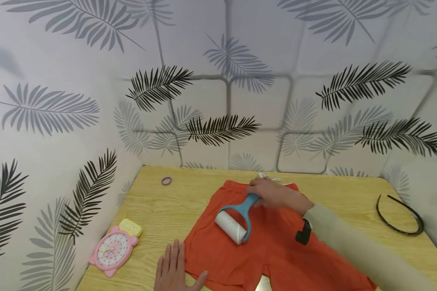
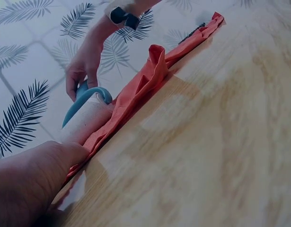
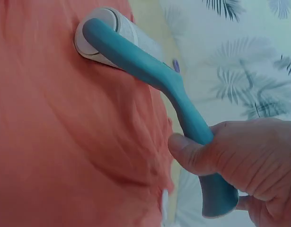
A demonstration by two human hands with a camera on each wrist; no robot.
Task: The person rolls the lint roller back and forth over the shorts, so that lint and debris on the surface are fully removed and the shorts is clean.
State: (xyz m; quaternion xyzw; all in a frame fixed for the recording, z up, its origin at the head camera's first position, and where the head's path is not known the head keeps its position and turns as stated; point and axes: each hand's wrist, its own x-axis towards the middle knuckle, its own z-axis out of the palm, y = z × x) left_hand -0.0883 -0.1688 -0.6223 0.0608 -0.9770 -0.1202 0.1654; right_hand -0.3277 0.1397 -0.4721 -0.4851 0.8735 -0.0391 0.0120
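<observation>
Orange-red shorts (image 1: 236, 250) lie spread on the wooden table, waistband toward the wall. My right hand (image 1: 271, 192) grips the blue handle of a lint roller (image 1: 231, 227), and its white roll rests on the left part of the shorts. In the right wrist view the thumb and fingers wrap the lint roller's handle (image 3: 192, 118). My left hand (image 1: 172, 268) lies flat with fingers straight at the left edge of the shorts, its thumb near the lower hem. The left wrist view shows this hand's thumb (image 2: 65, 153) by the fabric.
A pink clock (image 1: 113, 249) with a yellow top stands at the table's left edge. Toward the back left lies a purple hair tie (image 1: 166, 181). At the right is a dark headband (image 1: 400, 233). Leaf-patterned walls (image 1: 204, 101) border the table (image 1: 167, 210) at the back and sides.
</observation>
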